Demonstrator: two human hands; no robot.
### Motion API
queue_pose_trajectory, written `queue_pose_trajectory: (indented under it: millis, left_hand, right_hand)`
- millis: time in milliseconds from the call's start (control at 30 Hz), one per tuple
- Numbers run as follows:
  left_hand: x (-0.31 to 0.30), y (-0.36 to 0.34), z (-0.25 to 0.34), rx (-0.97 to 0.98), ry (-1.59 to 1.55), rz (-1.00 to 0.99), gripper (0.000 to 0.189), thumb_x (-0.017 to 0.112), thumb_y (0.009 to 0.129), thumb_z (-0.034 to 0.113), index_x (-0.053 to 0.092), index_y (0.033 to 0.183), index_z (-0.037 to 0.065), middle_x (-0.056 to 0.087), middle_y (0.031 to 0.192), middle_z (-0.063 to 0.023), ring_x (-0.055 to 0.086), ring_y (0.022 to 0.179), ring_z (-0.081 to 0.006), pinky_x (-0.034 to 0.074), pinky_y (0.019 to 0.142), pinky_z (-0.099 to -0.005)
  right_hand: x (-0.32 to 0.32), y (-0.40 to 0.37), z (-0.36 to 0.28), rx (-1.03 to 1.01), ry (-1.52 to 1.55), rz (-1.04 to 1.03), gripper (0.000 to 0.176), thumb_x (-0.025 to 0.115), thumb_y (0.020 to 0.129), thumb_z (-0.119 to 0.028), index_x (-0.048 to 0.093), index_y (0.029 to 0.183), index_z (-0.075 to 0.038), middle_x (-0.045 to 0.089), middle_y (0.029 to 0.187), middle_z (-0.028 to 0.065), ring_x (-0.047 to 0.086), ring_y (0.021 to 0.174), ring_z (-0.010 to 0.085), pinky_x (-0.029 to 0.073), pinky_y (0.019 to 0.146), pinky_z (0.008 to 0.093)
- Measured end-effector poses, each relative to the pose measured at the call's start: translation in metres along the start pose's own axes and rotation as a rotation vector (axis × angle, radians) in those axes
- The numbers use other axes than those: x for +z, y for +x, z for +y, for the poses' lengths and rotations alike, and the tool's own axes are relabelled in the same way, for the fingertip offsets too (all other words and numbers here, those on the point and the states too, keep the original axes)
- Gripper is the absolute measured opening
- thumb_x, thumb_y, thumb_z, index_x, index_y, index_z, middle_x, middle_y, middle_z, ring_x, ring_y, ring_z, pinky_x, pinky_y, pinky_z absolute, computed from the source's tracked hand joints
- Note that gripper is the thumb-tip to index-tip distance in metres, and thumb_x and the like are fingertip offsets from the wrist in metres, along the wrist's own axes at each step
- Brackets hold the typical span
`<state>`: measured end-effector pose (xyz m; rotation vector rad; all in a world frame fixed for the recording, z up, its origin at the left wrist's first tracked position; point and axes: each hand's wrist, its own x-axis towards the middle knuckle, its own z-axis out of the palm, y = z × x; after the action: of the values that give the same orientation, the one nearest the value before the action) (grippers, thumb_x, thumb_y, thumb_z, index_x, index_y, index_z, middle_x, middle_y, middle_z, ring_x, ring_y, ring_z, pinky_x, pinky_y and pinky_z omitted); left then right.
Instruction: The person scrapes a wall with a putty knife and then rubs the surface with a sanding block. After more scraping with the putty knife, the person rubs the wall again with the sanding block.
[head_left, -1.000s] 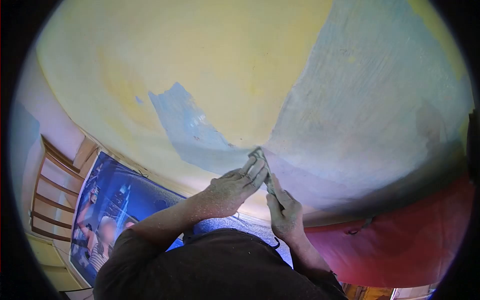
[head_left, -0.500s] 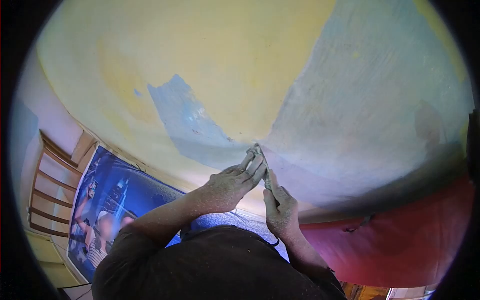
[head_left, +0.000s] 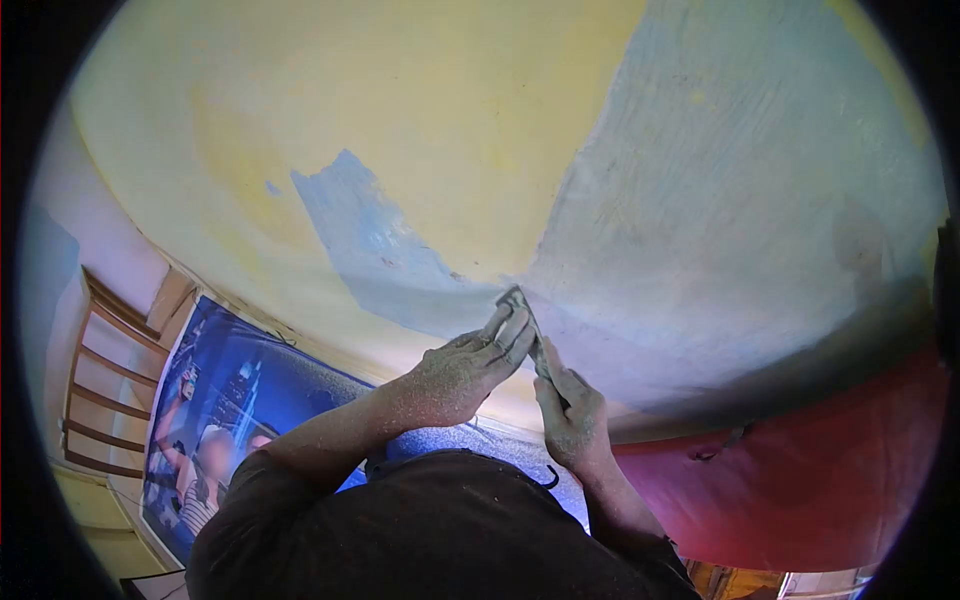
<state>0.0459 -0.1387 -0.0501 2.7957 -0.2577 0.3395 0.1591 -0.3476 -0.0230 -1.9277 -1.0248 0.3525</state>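
Both dusty hands meet at a thin, flat scraper [head_left: 542, 358], whose far end touches the wall [head_left: 450, 110]. My right hand [head_left: 577, 418] is wrapped around its near end. Closer to the tip, the fingers of my left hand [head_left: 458, 378] press together against the scraper and hide part of it. Just above the tip, yellow paint meets a large grey-blue patch [head_left: 690, 210]. A smaller blue patch [head_left: 372, 235] with a ragged edge lies to the upper left of my hands.
A blue printed banner [head_left: 310, 390], speckled with dust, hangs at lower left beside a slatted wooden frame [head_left: 108, 400]. Red sheeting [head_left: 800, 480] spreads across the lower right, with a small dark strap [head_left: 725, 442] on it.
My right hand has shifted slightly right and its wrist has swung outward. My left hand stays pressed on the scraper in nearly the same place. The wall's patches sit slightly further left in view.
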Motion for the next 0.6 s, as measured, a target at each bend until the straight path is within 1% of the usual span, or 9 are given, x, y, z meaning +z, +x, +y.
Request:
queue_pose_trajectory:
  millis: [67, 167, 267, 300, 400, 500, 600]
  left_hand:
    - [0.005, -0.001, 0.003, -0.012, -0.002, 0.027, 0.088, 0.063, 0.091, -0.002, 0.029, 0.172, -0.009, 0.025, 0.179, -0.0369, 0.021, 0.170, -0.0540, 0.041, 0.129, -0.0575]
    - [-0.001, -0.004, 0.000, -0.039, 0.024, 0.053, 0.089, 0.063, 0.090, -0.002, 0.029, 0.172, -0.009, 0.025, 0.179, -0.0369, 0.023, 0.169, -0.0537, 0.040, 0.130, -0.0556]
    - [-0.001, -0.002, 0.004, 0.019, -0.005, 0.029, 0.090, 0.063, 0.090, -0.003, 0.029, 0.173, -0.009, 0.025, 0.179, -0.0366, 0.023, 0.169, -0.0529, 0.039, 0.131, -0.0548]
    - [0.000, -0.001, 0.004, 0.014, -0.005, 0.033, 0.089, 0.062, 0.091, -0.002, 0.028, 0.173, -0.008, 0.024, 0.180, -0.0358, 0.023, 0.170, -0.0516, 0.039, 0.131, -0.0545]
    - [-0.004, -0.005, 0.004, -0.091, -0.004, 0.051, 0.090, 0.062, 0.090, -0.001, 0.028, 0.173, -0.008, 0.022, 0.181, -0.0350, 0.022, 0.171, -0.0507, 0.039, 0.131, -0.0544]
    - [-0.007, -0.009, 0.000, -0.064, 0.003, 0.048, 0.092, 0.063, 0.088, -0.003, 0.028, 0.173, -0.008, 0.021, 0.180, -0.0372, 0.022, 0.170, -0.0517, 0.039, 0.131, -0.0541]
    - [0.000, -0.005, 0.000, 0.016, 0.004, 0.042, 0.093, 0.065, 0.089, -0.002, 0.027, 0.173, -0.008, 0.021, 0.181, -0.0368, 0.021, 0.170, -0.0515, 0.040, 0.130, -0.0546]
  right_hand:
    - [-0.001, 0.003, -0.002, 0.046, -0.016, -0.025, 0.057, 0.065, 0.109, -0.005, 0.055, 0.166, -0.005, 0.075, 0.104, 0.0230, 0.069, 0.090, 0.0232, 0.056, 0.087, 0.0363]
    - [0.004, 0.001, 0.011, -0.055, -0.006, 0.001, 0.057, 0.064, 0.110, -0.005, 0.055, 0.167, -0.008, 0.076, 0.103, 0.0272, 0.078, 0.093, 0.0317, 0.059, 0.083, 0.0406]
    - [-0.005, -0.008, 0.004, -0.073, 0.016, 0.017, 0.057, 0.064, 0.111, -0.006, 0.054, 0.167, -0.008, 0.074, 0.101, 0.0269, 0.076, 0.089, 0.0342, 0.058, 0.082, 0.0415]
    - [-0.002, -0.005, 0.006, -0.110, 0.016, 0.031, 0.057, 0.064, 0.111, -0.006, 0.054, 0.167, -0.008, 0.073, 0.098, 0.0259, 0.073, 0.083, 0.0337, 0.057, 0.078, 0.0419]
    - [0.005, 0.005, -0.003, 0.000, 0.006, -0.017, 0.057, 0.064, 0.110, -0.005, 0.055, 0.166, -0.006, 0.074, 0.106, 0.0232, 0.070, 0.091, 0.0255, 0.056, 0.088, 0.0368]
    - [0.005, 0.003, -0.004, -0.019, 0.012, -0.031, 0.057, 0.064, 0.109, -0.005, 0.055, 0.166, -0.005, 0.075, 0.109, 0.0239, 0.072, 0.094, 0.0259, 0.056, 0.090, 0.0367]
    - [-0.007, -0.006, -0.006, 0.024, 0.024, -0.029, 0.058, 0.064, 0.109, -0.006, 0.055, 0.166, -0.005, 0.076, 0.111, 0.0250, 0.074, 0.100, 0.0267, 0.056, 0.094, 0.0364]
